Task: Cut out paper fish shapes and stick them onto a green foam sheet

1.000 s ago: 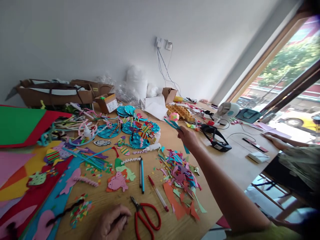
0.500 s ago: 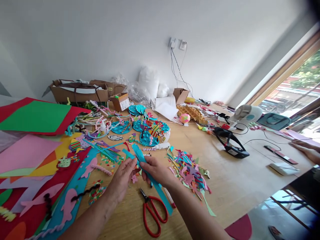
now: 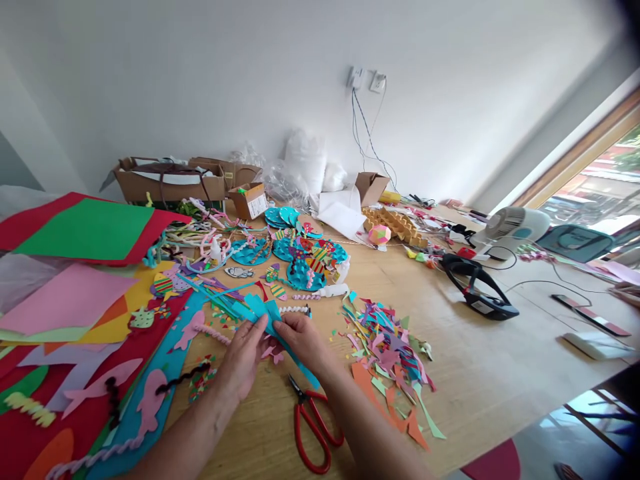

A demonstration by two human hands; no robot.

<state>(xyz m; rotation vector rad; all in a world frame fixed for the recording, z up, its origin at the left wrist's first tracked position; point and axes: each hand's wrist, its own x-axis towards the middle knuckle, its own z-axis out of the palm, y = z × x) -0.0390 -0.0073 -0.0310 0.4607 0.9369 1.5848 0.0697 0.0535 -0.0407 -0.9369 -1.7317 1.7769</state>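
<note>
So both hands are busy: the left hand (image 3: 244, 357) has its thumb pressed on some flat, bright blue paper strips (image 3: 257, 307), and the right hand (image 3: 304, 341) is pinching the same bunch. The strips are just left of centre in the frame, held above the light wooden table (image 3: 280, 427), fanned out past the fingertips, with one long end slanting down under the right hand.

Just below the right hand, bottom centre, there's a pair of red-handled scissors (image 3: 301, 396) with short dark blades, partly behind the right forearm. Right of centre is a messy heap of multicoloured paper scraps (image 3: 387, 340). Lower left you've got a pink paper fish (image 3: 151, 397) with a fuzzy black twist on it. Further up, around the middle, sit some blue dimpled discs (image 3: 303, 279) covered in patterned paper fish.
</note>
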